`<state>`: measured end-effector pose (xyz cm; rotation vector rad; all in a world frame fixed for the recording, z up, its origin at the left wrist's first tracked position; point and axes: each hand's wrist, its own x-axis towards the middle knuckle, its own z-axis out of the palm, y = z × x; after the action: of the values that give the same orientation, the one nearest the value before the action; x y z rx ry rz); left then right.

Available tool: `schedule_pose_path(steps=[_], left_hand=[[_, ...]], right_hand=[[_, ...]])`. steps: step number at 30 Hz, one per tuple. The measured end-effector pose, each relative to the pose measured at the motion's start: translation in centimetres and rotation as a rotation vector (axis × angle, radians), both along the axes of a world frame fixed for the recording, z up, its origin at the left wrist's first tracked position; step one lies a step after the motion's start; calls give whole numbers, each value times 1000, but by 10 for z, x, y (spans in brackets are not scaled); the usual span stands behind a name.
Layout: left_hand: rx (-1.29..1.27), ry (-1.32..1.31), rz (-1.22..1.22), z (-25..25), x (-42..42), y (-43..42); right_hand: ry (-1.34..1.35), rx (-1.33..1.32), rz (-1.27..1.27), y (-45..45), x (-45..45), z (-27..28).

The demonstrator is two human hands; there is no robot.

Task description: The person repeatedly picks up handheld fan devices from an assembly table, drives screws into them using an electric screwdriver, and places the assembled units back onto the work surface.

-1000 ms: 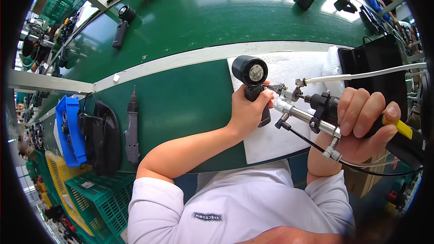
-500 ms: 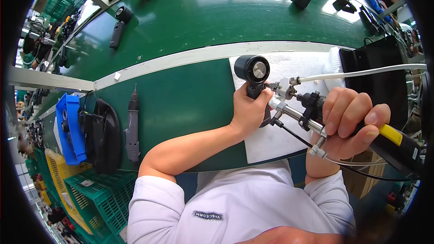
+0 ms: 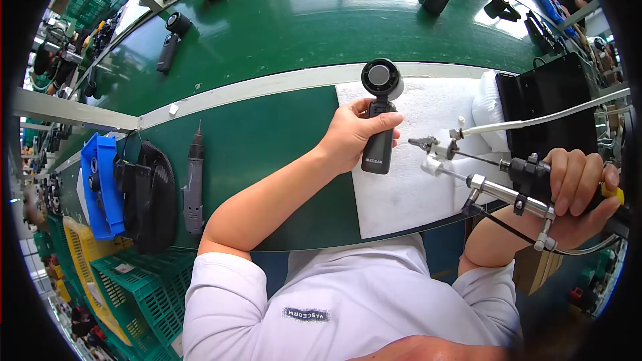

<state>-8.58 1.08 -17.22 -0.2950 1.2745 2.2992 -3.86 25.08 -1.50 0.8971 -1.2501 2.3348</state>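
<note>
My left hand (image 3: 354,132) is wrapped round the handle of a black handheld fan (image 3: 379,150), its round head up and its lettered face toward me, over the white foam sheet (image 3: 401,210). On the right, my right hand (image 3: 580,184) grips a black power screwdriver (image 3: 529,175) with a yellow part near its rear. A metal tube and a feeder nozzle (image 3: 435,150) are fixed to the screwdriver; the nozzle points left, a short gap away from the fan. A whitish hose (image 3: 542,118) runs from the nozzle to the right edge.
A grey electric screwdriver (image 3: 194,187) lies left, beside black pouches (image 3: 157,200) and a blue bin (image 3: 100,187). Green crates (image 3: 144,287) stand lower left. Across a white rail (image 3: 267,97), more fans (image 3: 435,0) lie on the green belt. A black box (image 3: 548,103) is at right.
The screwdriver and nozzle have pulled away rightward from the fan with my right hand. My left hand has turned the fan upright, its handle now in full view. Fans on the belt have shifted left.
</note>
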Motion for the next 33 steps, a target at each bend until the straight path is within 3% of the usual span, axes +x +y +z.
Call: schedule_pose_path(steps=[7,33], left_hand=[[443,-151,-49,-2,3,3],[561,-268,-124,-10,-6,-2]], right_hand=[[9,-20,26,-30,2,-20],[61,6,145,-66,-24,-50]])
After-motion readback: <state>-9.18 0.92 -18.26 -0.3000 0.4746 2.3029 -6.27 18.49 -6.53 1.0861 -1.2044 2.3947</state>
